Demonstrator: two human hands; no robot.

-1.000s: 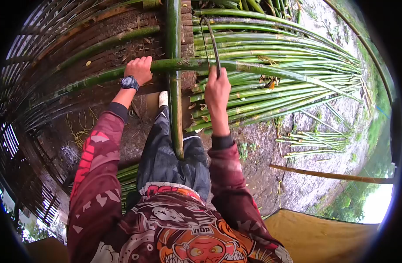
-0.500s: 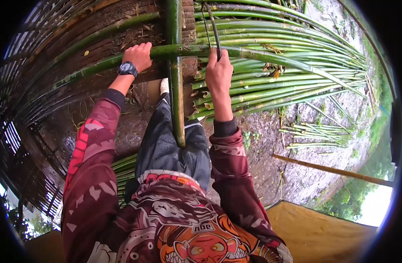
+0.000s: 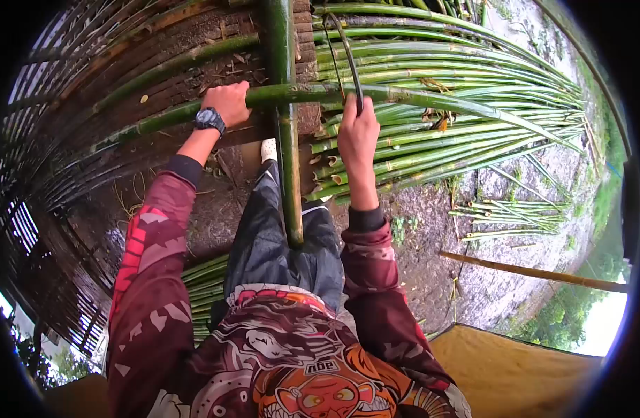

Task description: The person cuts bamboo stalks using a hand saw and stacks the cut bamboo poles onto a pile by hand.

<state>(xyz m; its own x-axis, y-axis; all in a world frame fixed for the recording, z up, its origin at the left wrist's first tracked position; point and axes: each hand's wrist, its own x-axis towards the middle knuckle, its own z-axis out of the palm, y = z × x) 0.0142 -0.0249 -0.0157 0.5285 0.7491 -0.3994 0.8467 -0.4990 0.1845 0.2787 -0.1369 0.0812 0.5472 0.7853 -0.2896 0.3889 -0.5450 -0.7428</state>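
A long green bamboo pole (image 3: 445, 103) runs crosswise in front of me, over a thicker bamboo piece (image 3: 287, 160) that points toward my lap. My left hand (image 3: 227, 103), with a watch at the wrist, is wrapped round the pole left of that crossing. To the right of the crossing, my right hand (image 3: 359, 136) is closed on the handle end of a bow saw (image 3: 350, 56). The saw's dark curved frame and thin blade reach away from me, and the blade lies across the pole. My fingers hide the handle.
Many cut green bamboo poles (image 3: 431, 70) lie piled at the right, with a smaller bundle (image 3: 512, 217) on the muddy ground. A slatted bamboo platform (image 3: 305, 49) is ahead. Near my right side are a thin pole (image 3: 536, 272) and a tan tarp (image 3: 515, 369).
My right hand has drawn the saw slightly toward me along the cut. My left hand keeps its grip on the pole, and the whole view has shifted a little.
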